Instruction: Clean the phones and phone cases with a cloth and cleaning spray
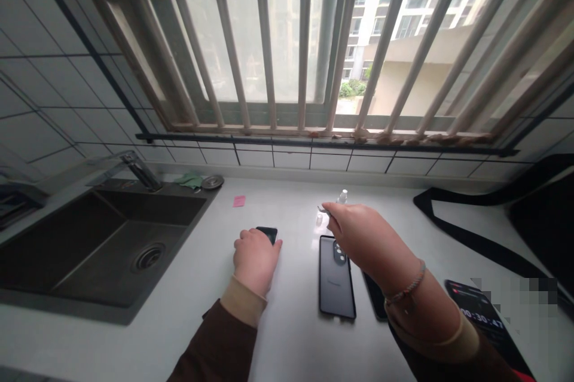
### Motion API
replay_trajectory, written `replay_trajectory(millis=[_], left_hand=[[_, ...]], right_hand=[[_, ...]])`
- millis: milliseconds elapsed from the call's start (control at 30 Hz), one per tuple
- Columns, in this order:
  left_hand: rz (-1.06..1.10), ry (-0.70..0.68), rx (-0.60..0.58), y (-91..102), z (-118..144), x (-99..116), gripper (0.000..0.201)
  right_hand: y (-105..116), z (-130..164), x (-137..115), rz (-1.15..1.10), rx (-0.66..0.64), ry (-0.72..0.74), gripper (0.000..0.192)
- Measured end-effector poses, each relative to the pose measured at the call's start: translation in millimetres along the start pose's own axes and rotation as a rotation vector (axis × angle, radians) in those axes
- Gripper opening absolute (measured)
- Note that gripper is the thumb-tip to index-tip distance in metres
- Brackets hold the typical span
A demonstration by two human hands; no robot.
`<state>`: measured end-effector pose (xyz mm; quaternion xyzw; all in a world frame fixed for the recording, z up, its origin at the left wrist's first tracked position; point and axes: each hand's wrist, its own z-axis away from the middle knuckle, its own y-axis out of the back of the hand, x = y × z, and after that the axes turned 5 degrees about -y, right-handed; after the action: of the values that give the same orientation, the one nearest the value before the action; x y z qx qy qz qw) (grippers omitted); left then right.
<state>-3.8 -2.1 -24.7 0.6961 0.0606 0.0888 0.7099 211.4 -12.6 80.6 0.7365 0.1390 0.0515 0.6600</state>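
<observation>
My left hand [256, 256] is closed over a dark, phone-like slab [269, 235] on the white counter; only its far top corner shows past my fingers. My right hand [354, 223] pinches a thin metal tool [323, 210] with a bent tip; most of it is hidden in my grip. Just behind that hand stands a small clear bottle with a white cap [344, 194]. A little clear piece [319, 220] sits below the tool's tip. A grey-backed phone in a black-edged case [336, 283] lies camera side up between my arms.
Another dark phone [374, 295] lies partly under my right forearm. At the right, a phone with a running timer [482, 314] lies near a black strap [470, 198]. A sink [121, 310] and faucet [141, 171] are left; a pink note [239, 201] is behind my left hand.
</observation>
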Motion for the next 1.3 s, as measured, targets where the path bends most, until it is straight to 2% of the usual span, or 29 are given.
replay_trajectory(millis=[167, 300, 467, 600, 800, 967, 1300], left_hand=[[0.064, 0.047, -0.003, -0.4, -4.2, 15.7, 0.060], [0.060, -0.006, 0.005, 1.1, -6.5, 24.2, 0.057], [0.044, -0.059, 0.004, 2.5, -6.8, 22.4, 0.049], [0.032, -0.052, 0.021, 2.3, -3.2, 18.8, 0.056], [-0.016, -0.047, -0.003, 5.4, 0.0, 18.4, 0.057], [-0.021, -0.058, 0.026, 2.3, -1.4, 19.7, 0.059], [-0.012, -0.078, 0.077, -1.0, 2.3, 17.7, 0.057]], right_hand=[[-0.2, -0.7, 3.5, -0.012, -0.012, -0.017, 0.033], [1.8, -0.9, 4.5, -0.020, -0.025, -0.026, 0.033], [4.0, -1.7, 6.1, -0.038, -0.051, -0.050, 0.031], [4.0, -2.3, 8.0, -0.039, -0.057, -0.054, 0.028], [1.0, -2.3, 10.1, -0.012, -0.051, -0.024, 0.027], [-1.1, -2.0, 10.7, 0.006, -0.054, -0.004, 0.027], [1.4, -3.7, 16.4, 0.015, -0.047, -0.057, 0.029]])
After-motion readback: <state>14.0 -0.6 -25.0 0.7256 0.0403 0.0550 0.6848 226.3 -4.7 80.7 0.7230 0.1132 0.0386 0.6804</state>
